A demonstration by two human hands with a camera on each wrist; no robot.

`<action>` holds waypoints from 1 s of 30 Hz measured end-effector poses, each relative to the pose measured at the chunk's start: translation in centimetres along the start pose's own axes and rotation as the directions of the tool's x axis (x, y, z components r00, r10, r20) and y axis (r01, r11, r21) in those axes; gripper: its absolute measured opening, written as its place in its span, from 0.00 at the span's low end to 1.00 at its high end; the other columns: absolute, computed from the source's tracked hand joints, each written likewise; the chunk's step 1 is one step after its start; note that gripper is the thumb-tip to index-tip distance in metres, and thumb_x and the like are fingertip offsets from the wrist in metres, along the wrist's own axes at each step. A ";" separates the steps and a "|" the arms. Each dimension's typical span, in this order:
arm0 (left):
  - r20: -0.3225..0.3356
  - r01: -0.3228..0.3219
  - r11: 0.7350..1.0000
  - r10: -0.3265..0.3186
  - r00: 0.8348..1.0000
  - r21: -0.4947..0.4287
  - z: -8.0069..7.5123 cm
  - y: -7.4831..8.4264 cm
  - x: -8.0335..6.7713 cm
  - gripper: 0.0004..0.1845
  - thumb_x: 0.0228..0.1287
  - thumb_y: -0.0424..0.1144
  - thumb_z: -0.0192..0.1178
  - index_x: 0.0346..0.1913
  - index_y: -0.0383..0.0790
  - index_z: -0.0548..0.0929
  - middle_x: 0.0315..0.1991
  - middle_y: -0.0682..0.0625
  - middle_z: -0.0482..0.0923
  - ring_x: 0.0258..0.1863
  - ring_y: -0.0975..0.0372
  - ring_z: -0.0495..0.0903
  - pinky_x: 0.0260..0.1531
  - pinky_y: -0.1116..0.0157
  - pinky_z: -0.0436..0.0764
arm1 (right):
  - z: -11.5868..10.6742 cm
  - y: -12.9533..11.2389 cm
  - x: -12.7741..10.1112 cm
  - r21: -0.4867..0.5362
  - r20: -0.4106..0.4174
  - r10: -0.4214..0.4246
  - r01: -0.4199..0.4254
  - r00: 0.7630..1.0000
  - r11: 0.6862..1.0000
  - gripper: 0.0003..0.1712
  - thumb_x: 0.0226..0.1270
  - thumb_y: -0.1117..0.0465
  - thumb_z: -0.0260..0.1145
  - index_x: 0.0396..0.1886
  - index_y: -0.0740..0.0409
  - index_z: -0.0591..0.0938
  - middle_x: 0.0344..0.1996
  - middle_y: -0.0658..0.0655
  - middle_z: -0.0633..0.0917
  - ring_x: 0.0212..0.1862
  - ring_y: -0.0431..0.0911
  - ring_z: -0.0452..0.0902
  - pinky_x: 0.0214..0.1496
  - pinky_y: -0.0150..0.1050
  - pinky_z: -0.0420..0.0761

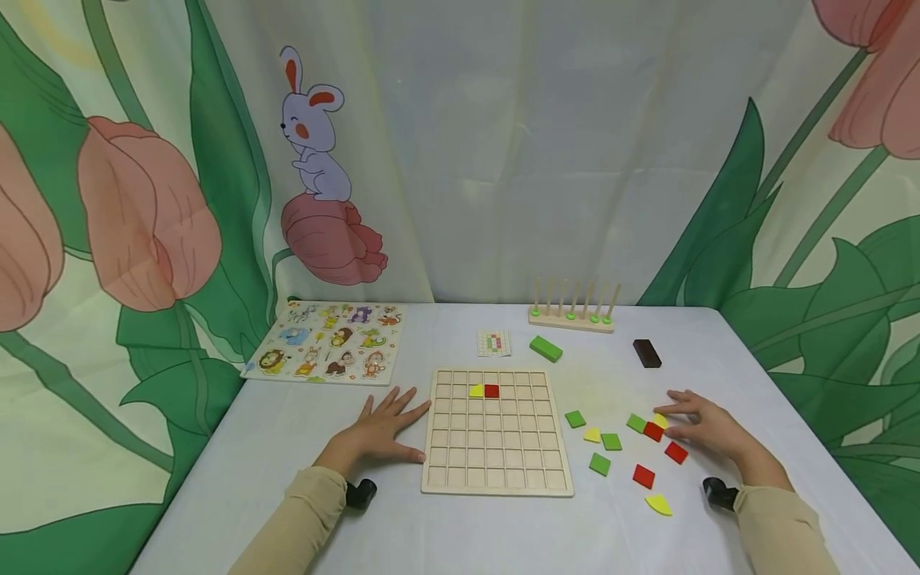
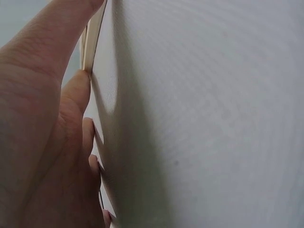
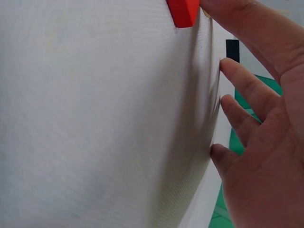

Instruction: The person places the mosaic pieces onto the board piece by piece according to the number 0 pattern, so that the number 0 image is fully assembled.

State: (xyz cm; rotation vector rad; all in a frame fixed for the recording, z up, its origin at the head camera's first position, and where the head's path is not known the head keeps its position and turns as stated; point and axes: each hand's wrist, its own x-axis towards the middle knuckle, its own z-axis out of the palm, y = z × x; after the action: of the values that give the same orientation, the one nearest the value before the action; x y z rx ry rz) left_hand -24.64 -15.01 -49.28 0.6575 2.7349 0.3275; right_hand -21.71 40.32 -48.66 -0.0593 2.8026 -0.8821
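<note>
A wooden grid board (image 1: 497, 461) lies at the table's middle, a yellow piece (image 1: 477, 390) and a red square (image 1: 492, 391) side by side in its second row. My left hand (image 1: 381, 427) rests flat on the tablecloth with spread fingers, its thumb and index fingertips right at the board's left edge (image 2: 88, 57). Over at the right, my right hand (image 1: 707, 423) has its thumb and index fingertips around a small yellow piece (image 1: 660, 419). Right by that thumb lies a red square (image 1: 652, 432), with a green square (image 1: 636, 423) beside it. The other right fingertips touch the cloth.
Loose green, red and yellow pieces, including a yellow quarter-circle (image 1: 658, 505), lie right of the board. Behind stand a pattern card (image 1: 493, 343), a green block (image 1: 546, 349), a peg stand (image 1: 571, 321) and a dark block (image 1: 647, 354). An animal puzzle (image 1: 327, 342) lies back left.
</note>
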 end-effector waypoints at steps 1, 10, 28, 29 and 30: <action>0.000 -0.001 1.000 0.001 1.000 0.002 0.0 0.0 0.0 0.50 0.46 0.73 0.58 0.73 0.64 0.54 0.77 0.51 0.42 0.76 0.47 0.37 0.68 0.35 0.39 | 0.0 0.1 0.0 -0.002 -0.001 0.005 -0.005 1.000 1.000 0.34 0.52 0.47 0.71 0.56 0.60 0.79 0.67 0.75 0.59 0.68 0.74 0.43 0.58 0.77 0.53; 0.004 0.000 1.000 0.000 1.000 0.007 -0.1 0.1 0.0 0.50 0.46 0.73 0.59 0.73 0.64 0.54 0.77 0.51 0.42 0.76 0.47 0.38 0.68 0.35 0.39 | 0.2 0.5 0.2 -0.023 -0.017 0.018 -0.018 1.000 1.000 0.35 0.50 0.43 0.71 0.55 0.59 0.80 0.67 0.75 0.60 0.68 0.74 0.44 0.58 0.76 0.54; 0.006 -0.001 1.000 0.001 1.000 0.009 -0.1 0.1 -0.1 0.50 0.46 0.73 0.58 0.73 0.64 0.53 0.77 0.52 0.42 0.76 0.47 0.37 0.68 0.35 0.39 | -1.5 -5.6 1.8 -0.077 -0.062 -0.157 0.153 0.986 0.985 0.26 0.56 0.56 0.70 0.55 0.59 0.80 0.67 0.72 0.64 0.69 0.72 0.48 0.59 0.76 0.55; 0.006 -0.001 1.000 0.001 1.000 0.012 -0.1 0.1 -0.1 0.50 0.46 0.73 0.58 0.73 0.64 0.53 0.77 0.52 0.41 0.76 0.47 0.37 0.68 0.35 0.39 | -1.5 -6.1 2.1 -0.079 -0.063 -0.171 0.166 0.983 0.983 0.26 0.56 0.57 0.70 0.54 0.59 0.80 0.67 0.72 0.64 0.69 0.72 0.48 0.59 0.76 0.55; 0.003 -0.002 1.000 0.001 1.000 0.014 0.0 0.1 0.0 0.50 0.46 0.73 0.58 0.73 0.64 0.53 0.77 0.52 0.42 0.76 0.47 0.37 0.68 0.35 0.39 | -1.5 -6.5 2.3 -0.080 -0.064 -0.185 0.179 0.981 0.981 0.25 0.55 0.58 0.70 0.54 0.60 0.81 0.66 0.72 0.65 0.69 0.72 0.48 0.59 0.76 0.55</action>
State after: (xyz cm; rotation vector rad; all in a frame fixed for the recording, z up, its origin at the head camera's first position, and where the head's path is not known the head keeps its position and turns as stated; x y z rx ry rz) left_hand -24.59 -14.96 -49.21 0.6633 2.7363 0.3074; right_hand -24.43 35.61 -44.17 -0.3064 2.9321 -0.8339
